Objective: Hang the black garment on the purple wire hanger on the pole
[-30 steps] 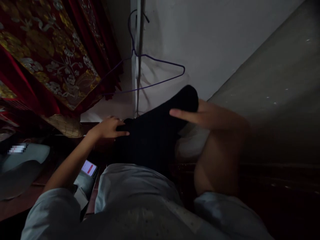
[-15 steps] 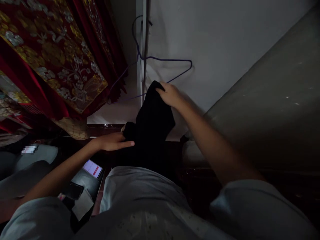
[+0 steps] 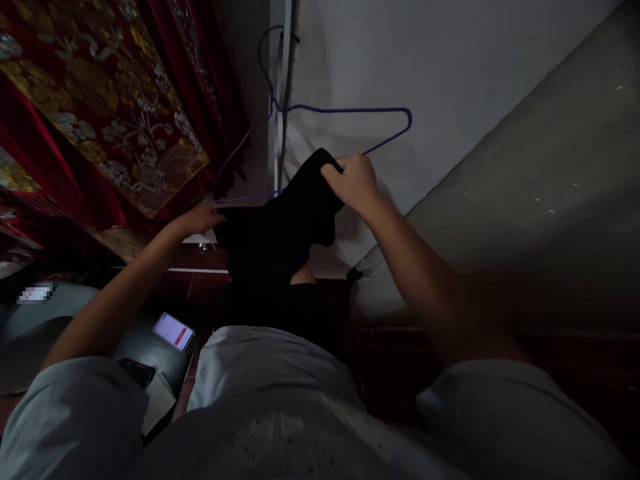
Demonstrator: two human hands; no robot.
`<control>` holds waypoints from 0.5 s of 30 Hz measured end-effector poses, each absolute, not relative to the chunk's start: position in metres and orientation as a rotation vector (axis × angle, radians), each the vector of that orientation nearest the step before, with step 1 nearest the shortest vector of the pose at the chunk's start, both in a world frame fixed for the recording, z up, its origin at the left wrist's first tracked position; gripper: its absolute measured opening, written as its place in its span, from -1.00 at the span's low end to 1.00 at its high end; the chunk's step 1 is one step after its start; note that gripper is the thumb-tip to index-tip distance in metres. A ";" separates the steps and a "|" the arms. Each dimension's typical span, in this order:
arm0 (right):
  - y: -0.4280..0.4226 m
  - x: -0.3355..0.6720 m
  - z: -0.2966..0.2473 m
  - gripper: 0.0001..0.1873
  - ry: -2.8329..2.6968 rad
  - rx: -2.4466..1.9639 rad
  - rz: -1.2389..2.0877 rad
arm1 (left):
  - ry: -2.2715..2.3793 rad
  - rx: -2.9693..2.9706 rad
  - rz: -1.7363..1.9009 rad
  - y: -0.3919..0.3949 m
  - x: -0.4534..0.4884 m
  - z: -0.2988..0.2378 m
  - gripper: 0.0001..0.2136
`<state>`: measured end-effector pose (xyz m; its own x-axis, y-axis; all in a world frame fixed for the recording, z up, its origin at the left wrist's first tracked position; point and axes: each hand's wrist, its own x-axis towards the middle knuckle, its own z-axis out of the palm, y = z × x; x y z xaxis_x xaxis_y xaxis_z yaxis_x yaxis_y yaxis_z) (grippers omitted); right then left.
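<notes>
A black garment is stretched between my two hands in front of my body; its exact kind does not show in the dim light. My left hand grips its left end, fingers closed on the cloth. Higher up, my right hand pinches the upper right edge, with the thumb on top. Just behind the cloth hangs a purple wire hanger, its lower bar partly covered by the garment. Whether the cloth touches the hanger I cannot tell.
The hanger is by a pale metal upright against the white wall. Red embroidered cloth hangs at left. Low on the left, a lit phone lies on a dark seat. A large greyish covered bulk stands at right.
My left hand has moved up and left, now closed on the garment's end, spreading it wider. My right hand has shifted slightly right with its edge. The hanger appears larger and more turned.
</notes>
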<state>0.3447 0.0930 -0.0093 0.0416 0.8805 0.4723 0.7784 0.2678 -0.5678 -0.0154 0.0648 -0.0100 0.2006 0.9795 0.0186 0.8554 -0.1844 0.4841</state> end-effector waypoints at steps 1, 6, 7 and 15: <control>0.093 0.345 -0.010 -0.59 -1.741 -1.518 0.162 | 1.739 2.095 0.519 0.068 -0.014 -0.008 -0.76; 0.089 0.340 -0.020 -0.62 -1.699 -1.445 0.281 | 1.590 2.095 1.140 0.086 0.001 0.015 -0.83; 0.088 0.339 -0.022 -0.64 -1.698 -1.429 0.318 | 1.520 2.128 1.186 0.089 0.006 0.021 -0.82; 0.106 0.389 -0.011 -0.68 -1.548 -1.203 0.222 | 1.291 2.303 1.062 0.104 0.011 0.061 -0.67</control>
